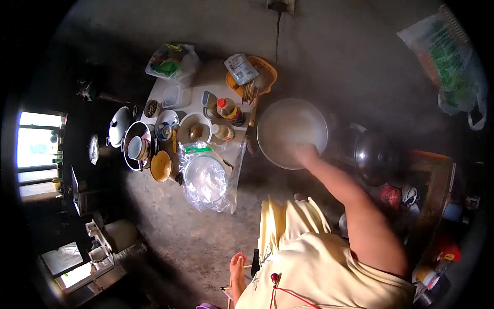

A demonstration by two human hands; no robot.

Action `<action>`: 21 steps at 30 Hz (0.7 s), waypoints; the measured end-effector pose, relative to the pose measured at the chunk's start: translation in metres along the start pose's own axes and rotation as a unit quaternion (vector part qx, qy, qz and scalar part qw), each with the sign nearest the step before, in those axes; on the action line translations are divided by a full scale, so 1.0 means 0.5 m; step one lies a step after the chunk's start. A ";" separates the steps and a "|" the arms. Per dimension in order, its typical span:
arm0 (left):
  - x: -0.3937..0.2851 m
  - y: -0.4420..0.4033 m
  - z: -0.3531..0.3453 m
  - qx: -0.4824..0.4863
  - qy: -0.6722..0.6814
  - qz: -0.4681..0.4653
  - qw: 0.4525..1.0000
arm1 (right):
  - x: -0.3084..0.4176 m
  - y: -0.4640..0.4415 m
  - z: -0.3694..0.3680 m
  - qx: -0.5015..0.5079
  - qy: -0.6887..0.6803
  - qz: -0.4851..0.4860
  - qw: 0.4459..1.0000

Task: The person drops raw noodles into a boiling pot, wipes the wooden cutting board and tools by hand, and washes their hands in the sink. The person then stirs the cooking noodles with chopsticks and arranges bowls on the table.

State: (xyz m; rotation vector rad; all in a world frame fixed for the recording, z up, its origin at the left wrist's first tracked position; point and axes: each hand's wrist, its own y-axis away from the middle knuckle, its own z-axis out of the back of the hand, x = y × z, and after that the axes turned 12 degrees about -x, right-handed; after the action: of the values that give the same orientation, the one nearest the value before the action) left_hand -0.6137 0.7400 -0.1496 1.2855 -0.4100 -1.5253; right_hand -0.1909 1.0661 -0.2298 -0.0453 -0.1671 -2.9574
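My right arm reaches forward to a wide round pan (288, 121), whose inside looks pale and hazy, as if under steam. My right hand (307, 154) is over the pan's near right edge. Blur and haze hide its fingers and anything in them. Low beside my body, my left hand (237, 263) hangs with loosely bent fingers, and nothing shows in it. Thin light sticks are just behind that hand; what they belong to is unclear. Right of the pan is a dark, shiny domed metal thing (375, 157).
Left of the pan, a table (211, 72) carries a white bowl (188, 123), a red-capped bottle (230, 110), an orange basket (267, 72) and a plastic-covered round container (206, 177). Stacked bowls (138, 148) sit in a pot at its left. A plastic bag (442, 62) hangs at upper right.
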 end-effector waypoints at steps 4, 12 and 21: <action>-0.046 0.040 -0.029 -0.004 0.008 -0.026 1.000 | -0.073 -0.036 0.019 0.003 -0.044 -0.127 0.991; -0.002 0.016 -0.055 0.013 0.011 -0.014 1.000 | -0.066 0.031 0.035 0.004 -0.081 -0.128 0.988; -0.028 0.014 -0.016 -0.006 -0.019 -0.045 0.999 | -0.104 0.037 -0.080 -0.016 -0.131 -0.096 0.987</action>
State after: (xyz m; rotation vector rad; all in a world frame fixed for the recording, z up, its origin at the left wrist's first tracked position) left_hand -0.6049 0.7518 -0.1400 1.2835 -0.3709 -1.6277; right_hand -0.1371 1.0526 -0.2697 -0.4480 -0.1682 -3.1340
